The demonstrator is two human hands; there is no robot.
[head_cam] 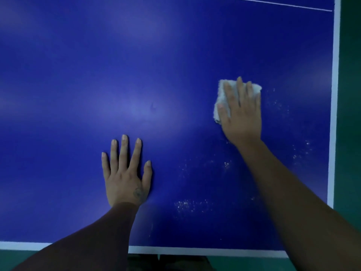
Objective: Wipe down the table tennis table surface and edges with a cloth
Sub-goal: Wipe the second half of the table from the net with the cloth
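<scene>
The blue table tennis table (136, 65) fills the view, with white border lines along its near and right edges. A folded white cloth (221, 102) lies on the right part of the surface. My right hand (242, 114) presses flat on the cloth with straight fingers, covering most of it. My left hand (126, 173) rests flat on the bare surface near the front edge, fingers spread, holding nothing. Pale dusty specks (187, 206) dot the surface between and to the right of my hands.
The white right edge line (334, 94) runs down the table's side, with green floor (351, 133) beyond it. The white near edge line (195, 251) lies just in front of me. A thin white line (283, 4) crosses the far right corner.
</scene>
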